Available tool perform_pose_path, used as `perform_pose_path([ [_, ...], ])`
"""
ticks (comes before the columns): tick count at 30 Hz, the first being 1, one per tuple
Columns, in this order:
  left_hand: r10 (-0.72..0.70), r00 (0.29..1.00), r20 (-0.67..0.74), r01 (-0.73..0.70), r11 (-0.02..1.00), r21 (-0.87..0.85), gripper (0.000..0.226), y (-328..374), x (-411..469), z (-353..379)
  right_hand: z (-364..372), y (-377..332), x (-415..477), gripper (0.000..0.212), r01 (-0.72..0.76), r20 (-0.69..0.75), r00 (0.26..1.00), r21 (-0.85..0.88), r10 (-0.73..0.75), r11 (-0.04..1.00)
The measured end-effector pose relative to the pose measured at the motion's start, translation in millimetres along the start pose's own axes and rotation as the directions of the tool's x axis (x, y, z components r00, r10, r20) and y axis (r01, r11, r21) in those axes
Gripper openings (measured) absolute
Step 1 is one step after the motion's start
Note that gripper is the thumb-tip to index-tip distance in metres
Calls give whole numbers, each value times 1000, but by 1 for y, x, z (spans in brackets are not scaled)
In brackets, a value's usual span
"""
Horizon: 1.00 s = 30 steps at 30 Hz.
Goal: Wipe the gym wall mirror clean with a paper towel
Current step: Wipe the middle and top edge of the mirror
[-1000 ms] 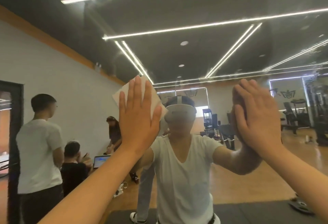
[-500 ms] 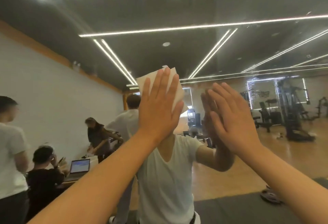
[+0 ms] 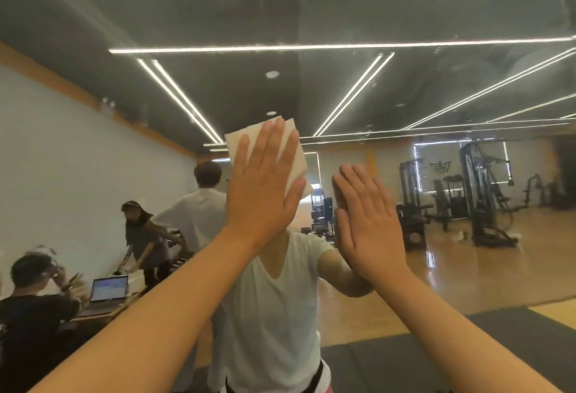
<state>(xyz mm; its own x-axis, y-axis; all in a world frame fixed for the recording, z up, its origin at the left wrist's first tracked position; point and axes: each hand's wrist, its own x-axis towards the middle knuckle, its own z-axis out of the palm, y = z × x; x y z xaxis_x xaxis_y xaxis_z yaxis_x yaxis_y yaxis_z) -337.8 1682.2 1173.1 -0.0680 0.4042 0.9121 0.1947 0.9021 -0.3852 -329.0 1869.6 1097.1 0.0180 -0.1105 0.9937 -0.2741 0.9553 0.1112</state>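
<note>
The left hand [image 3: 261, 187] is pressing a white paper towel [image 3: 234, 148] flat against the mirror [image 3: 311, 12], while the right hand [image 3: 369, 224] is resting straight-fingered on the glass just beside it.

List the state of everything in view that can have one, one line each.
paper towel: folded, pressed flat on the glass under the left hand
left hand: fingers straight, pressing the towel
right hand: fingers straight, flat against the glass, holding nothing
mirror: streaked and smeared near the top
laptop (reflected): open, screen lit
ceiling light strips (reflected): lit
</note>
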Motion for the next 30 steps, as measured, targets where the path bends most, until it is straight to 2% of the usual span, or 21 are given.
perform_pose_path([
  [12,-11,1000,3,11,998,-68,69,33,-51,1,1,3,-3,52,13,-12,1000,-14,-13,1000],
  [21,-7,995,95,13,997,-73,70,69,-129,7,1,4,-5,51,15,-14,1000,7,-15,1000],
  [30,-6,991,134,14,998,-62,69,78,-154,10,3,4,-6,52,22,-17,1000,0,-22,1000],
])
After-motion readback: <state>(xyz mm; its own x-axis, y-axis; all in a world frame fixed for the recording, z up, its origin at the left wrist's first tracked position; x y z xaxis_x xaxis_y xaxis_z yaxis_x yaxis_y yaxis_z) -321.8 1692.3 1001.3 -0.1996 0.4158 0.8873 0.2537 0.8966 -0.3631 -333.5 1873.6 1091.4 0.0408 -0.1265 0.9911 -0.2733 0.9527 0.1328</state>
